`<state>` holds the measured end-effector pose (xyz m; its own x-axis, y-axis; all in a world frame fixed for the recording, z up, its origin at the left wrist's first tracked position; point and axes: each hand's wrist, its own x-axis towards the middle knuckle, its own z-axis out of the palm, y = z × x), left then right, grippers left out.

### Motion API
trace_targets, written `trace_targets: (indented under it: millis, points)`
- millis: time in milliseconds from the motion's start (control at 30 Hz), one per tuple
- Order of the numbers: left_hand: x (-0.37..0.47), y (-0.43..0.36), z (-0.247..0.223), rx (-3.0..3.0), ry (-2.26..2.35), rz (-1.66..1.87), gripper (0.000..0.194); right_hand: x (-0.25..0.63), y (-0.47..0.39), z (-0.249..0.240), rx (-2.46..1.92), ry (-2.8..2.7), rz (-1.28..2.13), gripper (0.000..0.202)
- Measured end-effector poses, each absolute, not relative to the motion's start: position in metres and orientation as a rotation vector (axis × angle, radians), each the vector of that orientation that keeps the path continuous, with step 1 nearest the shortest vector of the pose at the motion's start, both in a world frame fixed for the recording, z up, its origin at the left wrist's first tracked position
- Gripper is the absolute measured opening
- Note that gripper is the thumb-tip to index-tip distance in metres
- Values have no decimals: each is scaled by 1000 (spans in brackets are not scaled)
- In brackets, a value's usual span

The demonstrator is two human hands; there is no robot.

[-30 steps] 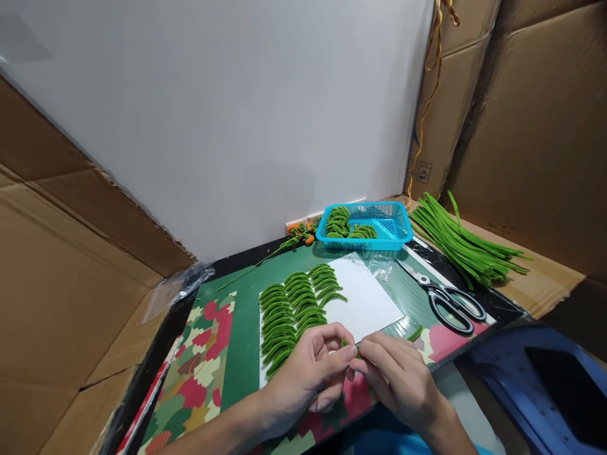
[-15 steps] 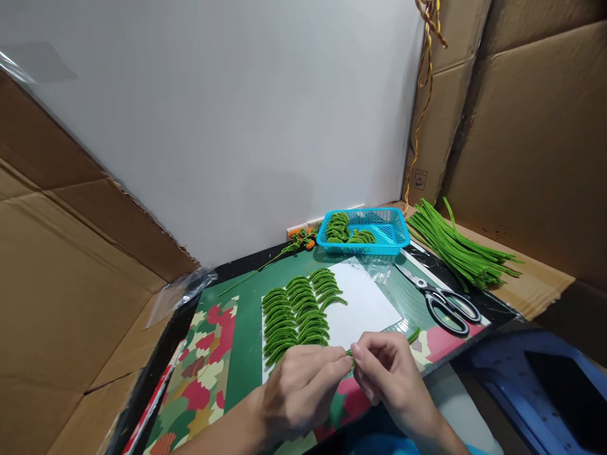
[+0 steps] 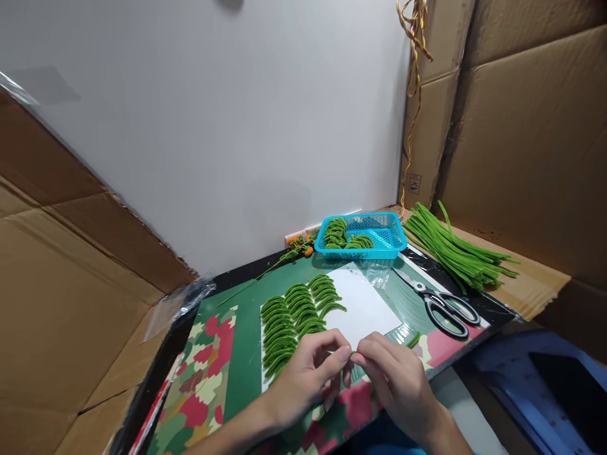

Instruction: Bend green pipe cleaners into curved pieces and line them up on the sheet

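My left hand (image 3: 315,370) and my right hand (image 3: 403,382) meet fingertip to fingertip above the near edge of the mat. Both are closed in a pinch on a green pipe cleaner (image 3: 353,353), mostly hidden by the fingers. Beyond them, short curved pieces of green pipe cleaner (image 3: 277,325) lie in stacked columns on a white sheet (image 3: 365,303). A loose green piece (image 3: 414,340) rests on the mat just past my right hand.
Black-handled scissors (image 3: 436,303) lie open at the right. A blue basket (image 3: 360,253) behind holds more curved pieces. Long green pipe cleaners (image 3: 458,249) are bundled at the far right, and an orange-flowered stem (image 3: 296,246) lies left of the basket. Cardboard walls (image 3: 531,126) flank the table.
My left hand has turned from back-up to a pinch with its thumb and forefinger showing. My right hand's fingers have tipped forward and down, and the green piece between the hands shows less.
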<state>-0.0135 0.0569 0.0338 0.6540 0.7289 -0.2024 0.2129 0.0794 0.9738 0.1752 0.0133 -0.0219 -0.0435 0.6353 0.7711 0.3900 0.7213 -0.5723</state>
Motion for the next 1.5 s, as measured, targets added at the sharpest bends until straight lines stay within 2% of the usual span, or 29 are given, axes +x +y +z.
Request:
trace_targets:
  millis: [133,300,367,467,567,633,767,900,1067,1267,1500]
  points:
    - [-7,65,21,1303,786,503,43,178,20,-27,-912,-1743,83,26]
    - [-11,59,22,1453,836,567,37,172,18,-29,-912,-1658,235,29]
    - [-16,57,26,1711,852,591,29,170,15,-27,-945,-1562,421,30]
    - [-21,58,27,2302,678,713,19,169,14,-24,-979,-1380,929,40]
    - [-24,62,23,2701,440,798,21,171,16,-23,-931,-1261,1320,49]
    - [-24,63,20,2684,510,798,22,172,16,-23,-972,-1270,1222,48]
    - [-21,60,23,2231,882,698,18,174,14,-20,-1002,-1455,722,32]
    - [-17,59,28,1969,999,645,28,179,12,-17,-956,-1590,551,19]
    - [-16,56,26,1969,998,647,28,181,14,-21,-949,-1635,383,16]
    - [-13,48,25,2002,962,671,32,172,15,-28,-914,-1689,5,20]
    - [-14,51,26,2020,995,604,31,172,14,-29,-986,-1673,-66,19]
